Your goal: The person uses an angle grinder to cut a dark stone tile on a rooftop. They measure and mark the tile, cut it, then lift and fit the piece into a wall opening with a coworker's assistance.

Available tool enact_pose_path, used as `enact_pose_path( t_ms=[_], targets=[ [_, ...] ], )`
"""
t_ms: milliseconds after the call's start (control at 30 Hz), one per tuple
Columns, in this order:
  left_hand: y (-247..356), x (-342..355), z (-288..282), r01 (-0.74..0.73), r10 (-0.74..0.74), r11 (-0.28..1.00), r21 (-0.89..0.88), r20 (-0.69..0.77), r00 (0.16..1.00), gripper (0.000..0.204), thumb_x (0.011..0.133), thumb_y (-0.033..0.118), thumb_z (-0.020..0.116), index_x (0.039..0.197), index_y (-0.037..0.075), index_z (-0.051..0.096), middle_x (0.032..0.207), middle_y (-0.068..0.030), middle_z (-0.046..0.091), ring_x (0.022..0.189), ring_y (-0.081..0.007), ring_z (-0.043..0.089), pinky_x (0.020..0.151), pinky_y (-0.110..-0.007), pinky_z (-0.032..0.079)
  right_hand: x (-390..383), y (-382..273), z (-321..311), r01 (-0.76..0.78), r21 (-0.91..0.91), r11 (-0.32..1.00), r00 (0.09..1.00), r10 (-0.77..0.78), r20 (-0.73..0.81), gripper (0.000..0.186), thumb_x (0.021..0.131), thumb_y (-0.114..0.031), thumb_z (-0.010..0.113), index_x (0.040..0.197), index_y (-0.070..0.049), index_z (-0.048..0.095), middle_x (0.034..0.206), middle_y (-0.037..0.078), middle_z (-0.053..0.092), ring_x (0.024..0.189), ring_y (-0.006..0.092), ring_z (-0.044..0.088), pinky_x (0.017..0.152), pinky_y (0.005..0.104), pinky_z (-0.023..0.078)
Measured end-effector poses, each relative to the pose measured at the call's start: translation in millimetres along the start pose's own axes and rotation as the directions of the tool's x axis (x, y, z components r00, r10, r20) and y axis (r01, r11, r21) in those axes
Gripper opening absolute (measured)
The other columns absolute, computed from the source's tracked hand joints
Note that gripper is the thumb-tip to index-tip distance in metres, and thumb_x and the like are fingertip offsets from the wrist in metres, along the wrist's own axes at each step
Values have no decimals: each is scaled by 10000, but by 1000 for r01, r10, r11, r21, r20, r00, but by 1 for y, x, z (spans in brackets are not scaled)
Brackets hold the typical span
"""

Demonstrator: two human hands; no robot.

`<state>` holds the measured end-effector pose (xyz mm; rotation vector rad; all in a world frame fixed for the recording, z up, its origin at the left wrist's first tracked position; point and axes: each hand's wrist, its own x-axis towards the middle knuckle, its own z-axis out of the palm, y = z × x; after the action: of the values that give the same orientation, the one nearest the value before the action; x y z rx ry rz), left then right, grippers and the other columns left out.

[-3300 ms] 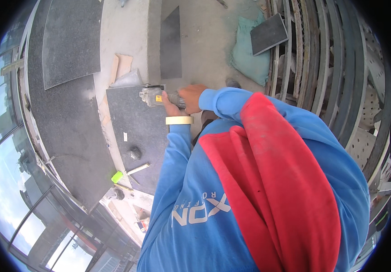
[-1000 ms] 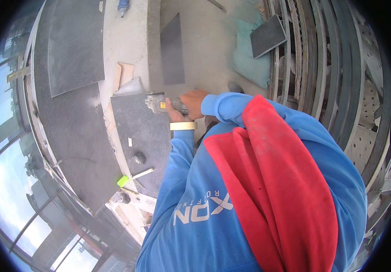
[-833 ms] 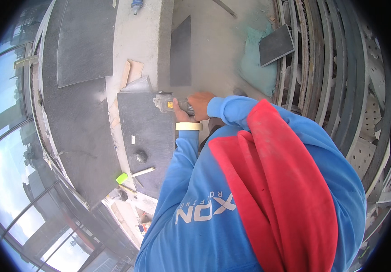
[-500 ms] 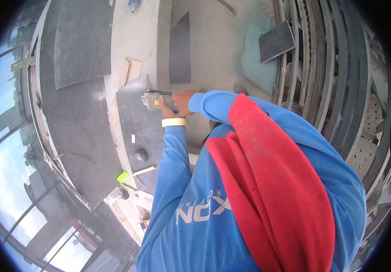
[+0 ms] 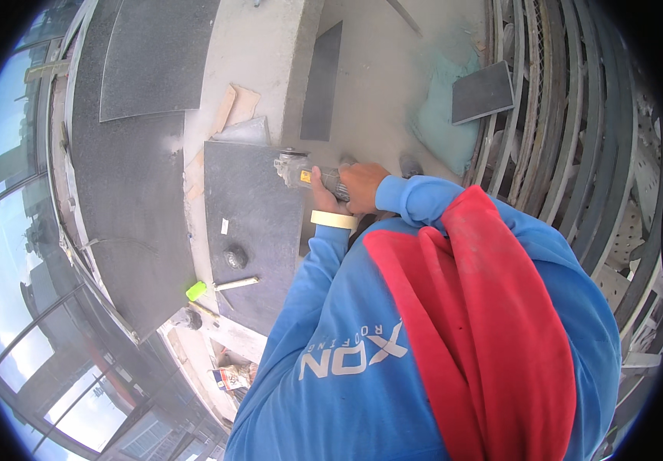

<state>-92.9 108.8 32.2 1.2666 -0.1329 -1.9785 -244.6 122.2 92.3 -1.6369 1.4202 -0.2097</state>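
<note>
My left hand [image 5: 324, 192], a cream tape roll [image 5: 333, 220] round its wrist, is closed on the grey angle grinder [image 5: 294, 167] from below, thumb over the body. My right hand [image 5: 363, 187] grips the grinder's rear part. The disc end of the grinder is at the right edge of a dark grey slab [image 5: 247, 200]; whether it touches the slab I cannot tell. On that slab lie a dark roundish object [image 5: 234, 256] and a small white strip [image 5: 224, 226]. A bright green object [image 5: 196, 290] and a white stick [image 5: 237, 283] lie near its lower left. Pale dust hazes the area.
More dark slabs [image 5: 152, 58] lie at left beside glazing [image 5: 5, 261]. A narrow slab [image 5: 320, 81] lies beyond my hands on the concrete floor. At right, another slab [image 5: 482, 92] rests by a teal sack [image 5: 445, 107] and stacked long metal bars [image 5: 550, 100]. A dark shoe [image 5: 410, 164] is beside my right arm.
Since half a second ago the grinder and both hands have moved right relative to the slab, with the grip on it unchanged. The camera's view has shifted slightly.
</note>
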Motion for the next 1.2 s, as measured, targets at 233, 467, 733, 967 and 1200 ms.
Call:
enact_pose_path(
  t_ms=[233,467,733,967,1200],
  targets=[
    [1,12,-11,45,-46,995,-84,-14,999,610,993,608,525,1152,29,634,1093,-146,701,980,-299,704,863,-443,595,8,-9,-2,-70,-12,998,995,70,71,469,701,-195,783,1093,17,636,1044,238,715,1028,397,695,859,470,564],
    [31,16,-9,-3,0,999,-40,-82,997,596,997,605,524,1157,43,639,1099,-131,698,992,-286,700,868,-443,588,37,-21,3,-24,-6,1000,1000,24,5,475,701,-209,767,1089,28,634,1043,262,709,1021,413,697,857,479,570],
    [64,37,-29,20,-23,999,-40,-69,997,651,996,626,500,1172,16,648,1124,-145,704,1001,-291,701,889,-440,582,72,-40,4,-20,-15,1000,1000,20,4,493,682,-202,771,1076,53,624,1014,262,717,987,419,707,848,479,578],
    [121,57,-45,-8,6,1000,-22,-80,997,648,1001,623,491,1169,18,652,1105,-133,707,987,-288,703,887,-445,581,128,-71,7,9,-19,1000,1000,-9,4,529,683,-195,770,1117,57,602,998,259,716,985,416,710,841,476,578],
    [196,92,-67,-146,145,989,-2,-111,983,576,994,588,551,1201,54,613,1120,-130,691,992,-290,695,869,-456,580,206,-111,10,63,-9,998,998,-63,7,494,697,-200,762,1099,56,632,1042,246,716,1005,403,710,849,463,580]
  ],
)
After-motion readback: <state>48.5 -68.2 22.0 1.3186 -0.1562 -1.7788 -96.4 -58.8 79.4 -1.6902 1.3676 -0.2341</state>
